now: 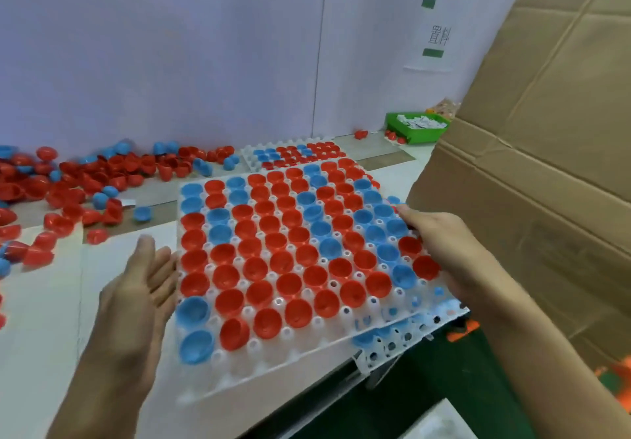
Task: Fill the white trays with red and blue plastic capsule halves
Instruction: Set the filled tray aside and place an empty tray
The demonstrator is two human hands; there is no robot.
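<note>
- The top white tray [273, 363] sits near the front of the table [41, 319], nearly every pocket filled with red and blue capsule halves [269, 251]; only the nearest row of pockets looks bare.
- It rests skewed on a second tray [409, 332] beneath, whose corner juts past the table's front edge (that overhang is what worries me).
- The right hand [440, 244] grips the top tray's right edge, fingers curled over the rim, thumb on top among the blue halves.
- The left hand [143, 288] is beside the left edge with straight, spread fingers, palm facing the tray, holding nothing; whether the fingertips touch the rim I cannot tell.
- A third tray [290, 155], partly filled, lies further back, and loose halves [85, 182] are heaped at the back left against the wall.
- A big cardboard box [546, 165] stands close on the right, a green bin [416, 128] behind it.
- Risks, as I judge them: lifting by one edge could flex or tilt the tray and spill the halves, which only sit loose in their pockets.
- A nudge forward could tip the overhanging stack off the table.
- Swinging right could knock the tray against the box.
</note>
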